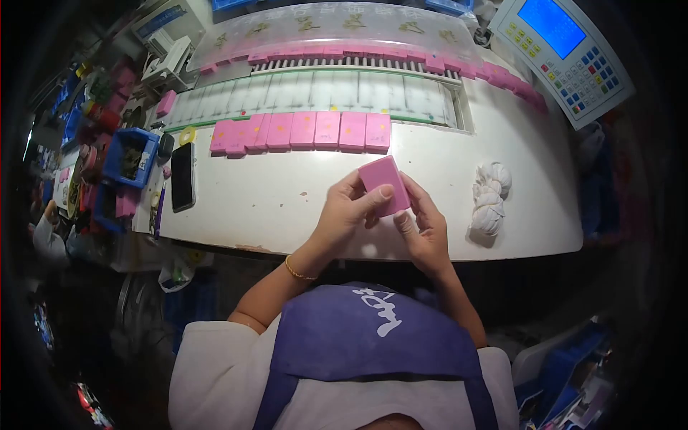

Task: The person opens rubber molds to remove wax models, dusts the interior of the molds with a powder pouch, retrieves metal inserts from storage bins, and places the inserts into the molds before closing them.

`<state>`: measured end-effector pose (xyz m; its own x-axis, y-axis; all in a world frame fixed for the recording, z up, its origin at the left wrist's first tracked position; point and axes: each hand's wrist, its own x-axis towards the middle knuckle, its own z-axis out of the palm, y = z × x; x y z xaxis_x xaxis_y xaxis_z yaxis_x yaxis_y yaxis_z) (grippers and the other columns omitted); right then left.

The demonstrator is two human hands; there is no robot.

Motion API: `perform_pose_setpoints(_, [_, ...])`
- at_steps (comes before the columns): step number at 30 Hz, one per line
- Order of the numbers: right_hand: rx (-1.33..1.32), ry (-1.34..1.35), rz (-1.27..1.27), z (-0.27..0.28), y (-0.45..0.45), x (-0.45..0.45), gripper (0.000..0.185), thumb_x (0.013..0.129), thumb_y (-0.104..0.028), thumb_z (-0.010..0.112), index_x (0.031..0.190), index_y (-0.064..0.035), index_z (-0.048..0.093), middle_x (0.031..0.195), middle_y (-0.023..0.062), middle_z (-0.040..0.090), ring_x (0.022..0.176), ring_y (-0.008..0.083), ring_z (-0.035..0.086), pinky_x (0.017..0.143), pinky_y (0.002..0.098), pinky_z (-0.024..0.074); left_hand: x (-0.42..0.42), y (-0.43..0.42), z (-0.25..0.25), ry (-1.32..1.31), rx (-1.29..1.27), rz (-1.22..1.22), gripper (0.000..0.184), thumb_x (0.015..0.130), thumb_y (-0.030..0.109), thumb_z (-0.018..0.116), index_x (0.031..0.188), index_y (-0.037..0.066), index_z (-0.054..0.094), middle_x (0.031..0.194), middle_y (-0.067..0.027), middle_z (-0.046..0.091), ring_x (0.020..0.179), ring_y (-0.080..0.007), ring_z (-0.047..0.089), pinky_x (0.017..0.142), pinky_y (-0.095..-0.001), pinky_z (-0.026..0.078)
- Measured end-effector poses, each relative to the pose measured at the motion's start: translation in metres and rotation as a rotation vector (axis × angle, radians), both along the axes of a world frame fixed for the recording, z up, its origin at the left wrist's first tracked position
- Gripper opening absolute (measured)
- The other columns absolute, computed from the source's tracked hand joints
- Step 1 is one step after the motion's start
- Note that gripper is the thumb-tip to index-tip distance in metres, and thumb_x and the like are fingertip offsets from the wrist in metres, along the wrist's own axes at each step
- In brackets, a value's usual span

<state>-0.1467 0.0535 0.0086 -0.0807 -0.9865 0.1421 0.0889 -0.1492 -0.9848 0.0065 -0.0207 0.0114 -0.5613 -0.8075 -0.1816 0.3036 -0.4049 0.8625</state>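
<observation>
A pink block [381, 180] is held between my two hands just above the front part of the white table. My left hand [349, 208] grips its left side, with the thumb lying across its face. On the right side, the fingers of my right hand [424, 228] are against the block's edge. Beyond my hands, a row of several similar pink blocks [304, 130] lies side by side, some with small yellow marks. To the right of my hands rests a twisted white cloth [490, 199].
A glass-topped panel [301, 93] spans the back of the white table [272, 204]. A phone [183, 177] and blue bins [132, 158] are at the left. A keypad device with a blue screen [550, 29] stands back right.
</observation>
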Motion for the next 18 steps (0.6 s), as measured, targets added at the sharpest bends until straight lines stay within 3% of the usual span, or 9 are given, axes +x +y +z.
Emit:
perform_pose_setpoints(3, [0.162,-0.297,-0.054,-0.006,0.002,-0.001,0.040,0.103,-0.016,0.052,0.137,0.0047,0.048,0.120,0.0123,0.063,0.109,0.0163,0.061,0.097,0.0303,0.0472,-0.009,0.015,0.003,-0.194,-0.326,0.110,0.039,0.088,0.016,0.076,0.119,0.002,0.057,0.079,-0.0007,0.063,0.055,-0.0058,0.050,0.050,-0.0202,0.042])
perform_pose_setpoints(4, [0.210,-0.474,-0.010,-0.008,0.001,-0.004,0.040,0.104,-0.017,0.051,0.137,0.0044,0.049,0.119,0.0117,0.063,0.107,0.0155,0.061,0.096,0.0302,0.0480,-0.005,0.016,-0.002,-0.133,-0.213,0.030,0.043,0.084,0.012,0.079,0.119,0.001,0.057,0.095,-0.0042,0.062,0.064,-0.0057,0.055,0.056,-0.0209,0.045])
perform_pose_setpoints(6, [0.237,-0.726,0.141,-0.008,0.000,-0.011,0.039,0.105,-0.022,0.050,0.135,0.0030,0.051,0.117,0.0090,0.063,0.103,0.0133,0.061,0.092,0.0297,0.0494,-0.004,0.014,-0.009,-0.065,-0.264,0.005,0.049,0.084,0.009,0.079,0.125,0.003,0.053,0.103,-0.0043,0.062,0.084,-0.0119,0.061,0.069,-0.0258,0.051])
perform_pose_setpoints(9, [0.247,-0.489,0.122,-0.020,-0.003,-0.019,0.037,0.105,-0.023,0.051,0.132,0.0021,0.053,0.117,0.0089,0.064,0.103,0.0135,0.062,0.092,0.0288,0.0494,-0.001,0.009,-0.004,-0.122,-0.471,0.029,0.056,0.076,0.010,0.085,0.124,0.005,0.056,0.114,-0.0038,0.061,0.100,-0.0182,0.063,0.088,-0.0315,0.054])
perform_pose_setpoints(11, [0.237,-0.506,0.186,-0.027,-0.002,-0.019,0.036,0.104,-0.021,0.051,0.132,0.0022,0.054,0.119,0.0107,0.064,0.105,0.0141,0.062,0.091,0.0286,0.0501,0.000,0.007,0.007,-0.149,-0.545,0.009,0.057,0.072,0.013,0.088,0.121,0.004,0.059,0.112,-0.0031,0.062,0.099,-0.0182,0.063,0.088,-0.0313,0.053])
perform_pose_setpoints(12, [0.233,-0.514,0.216,-0.029,-0.002,-0.019,0.036,0.104,-0.021,0.052,0.131,0.0023,0.055,0.120,0.0115,0.064,0.105,0.0144,0.062,0.090,0.0285,0.0504,0.001,0.008,0.006,-0.179,-0.553,0.008,0.057,0.071,0.014,0.089,0.119,0.004,0.060,0.110,-0.0036,0.063,0.097,-0.0175,0.064,0.085,-0.0306,0.053])
perform_pose_setpoints(15, [0.124,0.000,0.018,-0.019,-0.004,-0.015,0.036,0.101,-0.016,0.056,0.132,0.0027,0.055,0.123,0.0151,0.064,0.107,0.0157,0.062,0.090,0.0289,0.0511,0.002,0.011,0.003,-0.326,-0.659,0.060,0.055,0.070,0.017,0.089,0.115,0.003,0.062,0.103,-0.0061,0.065,0.089,-0.0173,0.066,0.078,-0.0293,0.055])
perform_pose_setpoints(18, [0.142,-0.038,0.095,0.000,0.006,-0.024,0.042,0.096,-0.012,0.062,0.135,0.0025,0.053,0.125,0.0174,0.064,0.105,0.0172,0.064,0.089,0.0302,0.0522,0.001,0.012,0.009,-0.529,-0.902,0.168,0.050,0.072,0.014,0.086,0.114,0.003,0.062,0.101,-0.0116,0.065,0.081,-0.0227,0.068,0.071,-0.0321,0.059])
